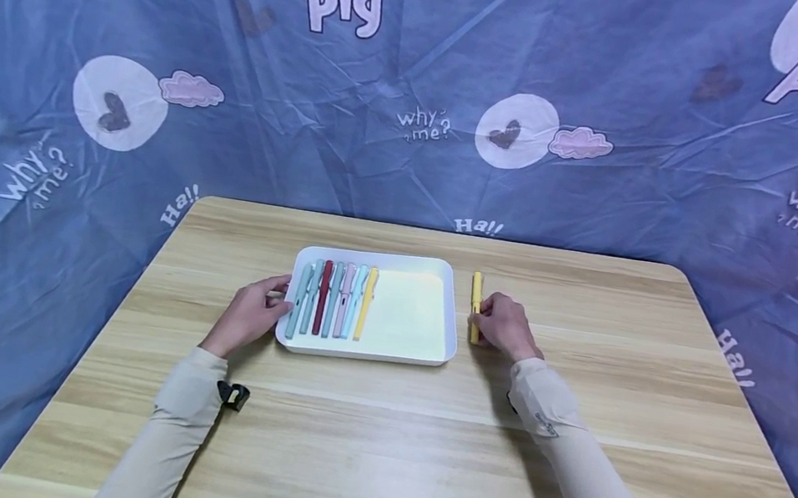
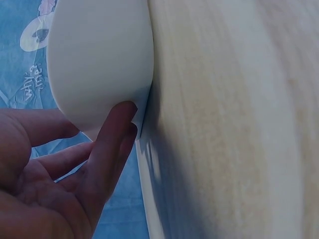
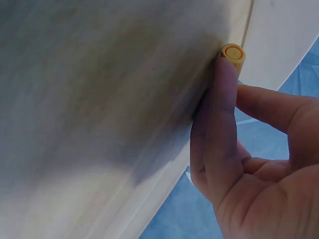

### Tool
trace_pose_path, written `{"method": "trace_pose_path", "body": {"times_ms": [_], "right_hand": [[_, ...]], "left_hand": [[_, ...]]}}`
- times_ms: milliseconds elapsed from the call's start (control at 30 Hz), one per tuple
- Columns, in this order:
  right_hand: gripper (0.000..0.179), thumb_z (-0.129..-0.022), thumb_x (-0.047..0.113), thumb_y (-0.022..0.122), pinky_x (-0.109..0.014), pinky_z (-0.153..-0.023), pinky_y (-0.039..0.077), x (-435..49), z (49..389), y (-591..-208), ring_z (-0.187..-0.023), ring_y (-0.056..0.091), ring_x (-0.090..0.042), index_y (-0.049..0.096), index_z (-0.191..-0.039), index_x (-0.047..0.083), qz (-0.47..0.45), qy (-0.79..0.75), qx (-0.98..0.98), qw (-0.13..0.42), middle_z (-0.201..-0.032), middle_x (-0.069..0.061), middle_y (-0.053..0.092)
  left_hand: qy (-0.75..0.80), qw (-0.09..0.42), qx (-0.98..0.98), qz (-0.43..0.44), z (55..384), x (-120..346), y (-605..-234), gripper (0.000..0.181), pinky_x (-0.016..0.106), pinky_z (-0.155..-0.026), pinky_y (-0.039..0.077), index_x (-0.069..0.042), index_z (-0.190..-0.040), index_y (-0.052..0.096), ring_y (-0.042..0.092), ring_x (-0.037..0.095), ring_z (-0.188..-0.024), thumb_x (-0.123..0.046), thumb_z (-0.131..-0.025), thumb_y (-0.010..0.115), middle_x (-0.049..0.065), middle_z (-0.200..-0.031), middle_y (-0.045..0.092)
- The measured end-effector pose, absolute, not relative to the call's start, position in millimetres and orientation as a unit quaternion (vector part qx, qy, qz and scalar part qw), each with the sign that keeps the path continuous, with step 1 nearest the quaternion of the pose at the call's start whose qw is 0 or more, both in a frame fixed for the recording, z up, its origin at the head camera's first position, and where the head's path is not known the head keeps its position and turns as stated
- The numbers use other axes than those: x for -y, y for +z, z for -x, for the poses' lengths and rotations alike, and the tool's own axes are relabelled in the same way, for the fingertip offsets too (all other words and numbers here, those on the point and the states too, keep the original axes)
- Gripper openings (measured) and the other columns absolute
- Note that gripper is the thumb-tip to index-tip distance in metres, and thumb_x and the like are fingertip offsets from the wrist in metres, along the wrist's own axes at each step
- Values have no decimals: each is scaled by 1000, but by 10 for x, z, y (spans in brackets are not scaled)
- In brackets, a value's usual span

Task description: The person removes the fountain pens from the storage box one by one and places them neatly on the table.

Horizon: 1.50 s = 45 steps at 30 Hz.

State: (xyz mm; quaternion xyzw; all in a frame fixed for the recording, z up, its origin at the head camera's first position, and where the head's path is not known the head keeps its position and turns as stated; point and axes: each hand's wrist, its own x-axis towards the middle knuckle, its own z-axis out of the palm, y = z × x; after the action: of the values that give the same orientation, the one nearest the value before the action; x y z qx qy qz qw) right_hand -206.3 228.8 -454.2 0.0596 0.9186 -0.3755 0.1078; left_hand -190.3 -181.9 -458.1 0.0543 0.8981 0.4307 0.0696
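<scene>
A white tray (image 1: 412, 310) lies on the table, with several pens side by side in its left half. Among them are a dark red pen (image 1: 322, 298), a pink pen (image 1: 344, 301), a yellow pen (image 1: 366, 303) and several blue-green ones. My left hand (image 1: 252, 315) holds the tray's left end, thumb at the rim and fingers against the outer wall (image 2: 99, 55). To the right of the tray, my right hand (image 1: 507, 328) pinches another yellow pen (image 1: 478, 289) between thumb and fingers. Its round end (image 3: 233, 53) shows past the fingertips in the right wrist view.
The wood-grain table (image 1: 372, 456) extends in front of the tray and to both sides. Behind its far edge hangs a blue printed cloth (image 1: 394, 173). A black strap piece (image 1: 232, 396) sticks out at the left sleeve.
</scene>
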Motion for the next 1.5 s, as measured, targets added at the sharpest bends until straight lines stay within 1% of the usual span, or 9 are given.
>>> {"method": "trace_pose_path", "body": {"times_ms": [133, 300, 467, 600, 867, 1100, 1233, 1333, 1500], "right_hand": [[17, -97, 6, 68, -25, -57, 59, -2285, 2069, -4553, -56, 66, -12, 63, -106, -7, -53, -356, -929, 92, -98, -21, 72], [20, -96, 10, 71, -24, -57, 54, -2284, 2069, -4556, -57, 66, -12, 65, -107, -6, -57, -338, -936, 78, -97, -18, 74], [22, -96, 10, 72, -23, -54, 54, -2285, 2062, -4564, -57, 65, -12, 63, -109, -6, -60, -346, -934, 70, -99, -19, 73], [21, -96, 10, 72, -23, -53, 53, -2282, 2051, -4558, -55, 63, -11, 61, -107, -5, -57, -344, -935, 62, -97, -19, 73], [23, -97, 13, 74, -25, -56, 50, -2276, 2044, -4555, -57, 63, -12, 61, -107, -3, -58, -339, -937, 55, -95, -17, 74], [26, -97, 17, 74, -26, -61, 50, -2278, 2038, -4545, -67, 64, -16, 62, -109, -3, -59, -331, -940, 56, -99, -19, 73], [26, -99, 19, 71, -32, -68, 53, -2285, 2022, -4511, -70, 68, -20, 62, -112, -3, -56, -328, -941, 55, -103, -20, 74], [30, -101, 21, 68, -40, -76, 55, -2292, 2014, -4479, -81, 70, -27, 61, -117, -4, -55, -321, -944, 51, -109, -22, 73], [42, -104, 27, 64, -51, -87, 54, -2302, 2006, -4406, -103, 67, -39, 57, -129, -5, -54, -315, -946, 51, -118, -25, 70]], "left_hand": [[432, 71, -898, -53, 1906, 1821, -4577, 55, 51, -104, 52, 10, -152, 42, 66, 40, -118, -4, -103, 60, 32, -141, 56], [432, 72, -898, -53, 1906, 1820, -4574, 55, 51, -103, 52, 10, -152, 42, 66, 40, -118, -4, -102, 60, 32, -141, 56], [433, 72, -897, -52, 1910, 1824, -4578, 55, 50, -104, 52, 9, -152, 43, 66, 40, -118, -4, -102, 61, 31, -141, 57], [437, 74, -895, -50, 1918, 1827, -4588, 55, 49, -102, 54, 9, -152, 43, 66, 39, -118, -4, -102, 61, 31, -141, 57], [441, 75, -893, -50, 1925, 1830, -4593, 56, 48, -100, 55, 8, -153, 43, 67, 38, -116, -5, -102, 62, 30, -141, 57], [439, 76, -894, -48, 1918, 1823, -4578, 55, 48, -99, 55, 8, -153, 43, 67, 38, -116, -6, -103, 61, 29, -141, 57], [435, 74, -896, -48, 1915, 1820, -4578, 55, 48, -101, 54, 8, -153, 43, 67, 38, -116, -6, -103, 61, 29, -141, 57], [434, 69, -897, -55, 1917, 1826, -4585, 54, 48, -99, 55, 9, -152, 44, 68, 38, -114, -5, -102, 61, 30, -139, 58], [436, 65, -896, -61, 1913, 1842, -4591, 55, 48, -97, 56, 8, -152, 44, 69, 37, -112, -5, -102, 61, 30, -137, 60]]}}
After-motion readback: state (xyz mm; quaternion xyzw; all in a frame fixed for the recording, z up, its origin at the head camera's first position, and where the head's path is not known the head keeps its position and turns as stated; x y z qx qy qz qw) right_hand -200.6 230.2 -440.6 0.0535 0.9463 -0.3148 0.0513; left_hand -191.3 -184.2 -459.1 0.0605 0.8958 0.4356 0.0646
